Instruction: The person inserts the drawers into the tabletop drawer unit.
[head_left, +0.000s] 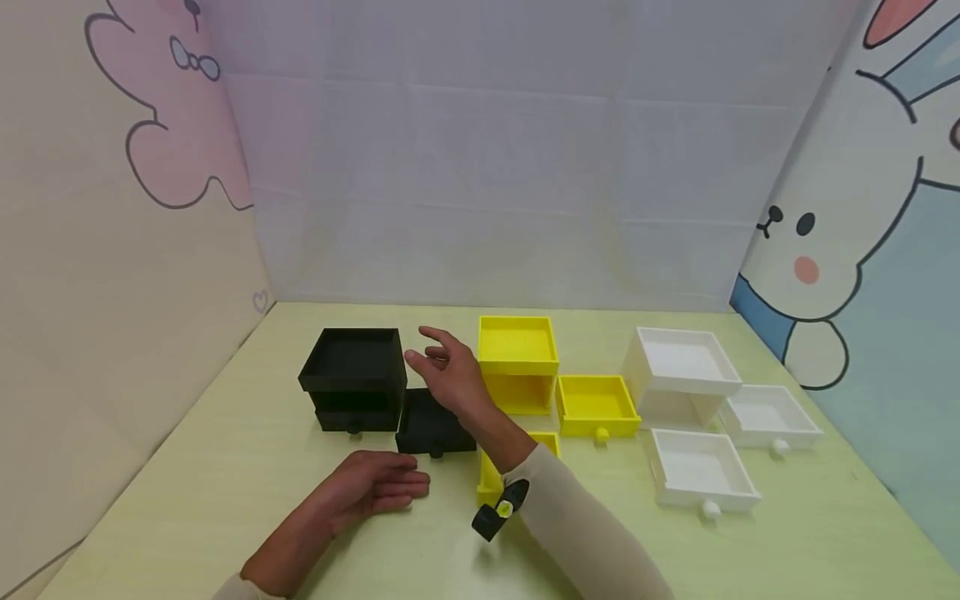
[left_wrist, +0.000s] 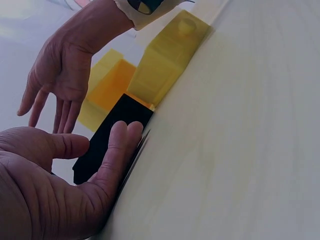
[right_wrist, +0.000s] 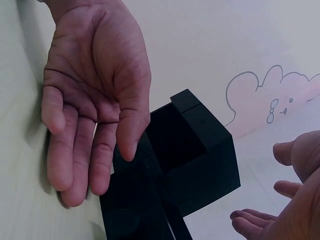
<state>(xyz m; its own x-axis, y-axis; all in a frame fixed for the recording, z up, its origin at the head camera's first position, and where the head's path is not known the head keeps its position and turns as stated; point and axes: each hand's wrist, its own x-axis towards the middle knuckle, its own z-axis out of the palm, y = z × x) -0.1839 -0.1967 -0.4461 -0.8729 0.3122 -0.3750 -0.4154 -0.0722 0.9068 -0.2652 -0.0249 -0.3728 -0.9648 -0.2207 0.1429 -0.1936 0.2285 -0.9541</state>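
Black drawer (head_left: 427, 421) lay on the table (head_left: 187, 525), left of its middle, nearer the far edge than the near one. It sat just off the front right side of the black cabinet (head_left: 348, 382), which stood toward the table's far left corner; a second black knob (head_left: 354, 430) showed low on the cabinet's front. Whether drawer and cabinet touched, could not tell.

Left hand (head_left: 375, 487) was just in front of the drawer, fingers extended, thumb held apart, palm turned inward, gripping nothing. Contact with the drawer: could not tell. Right hand (head_left: 453, 379) hung above the drawer's far right part, thumb and fingers spread, nothing pinched. Black band (head_left: 491, 523) at that wrist.

Handling, by judgement: thin-walled, stiff, probably light plastic; smooth faces might slide easily on the tabletop. Best hold looked to be the two side walls, or the small drawer knob (head_left: 437, 454) at the front for a straight pull or push. Thin rims might chip if dropped.

Others: yellow cabinet (head_left: 517, 367) by the middle of the far edge, two yellow drawers out, the nearer (head_left: 491, 479) partly behind the right forearm; white cabinet (head_left: 678, 358) toward the far right corner, two white drawers (head_left: 705, 467) out.
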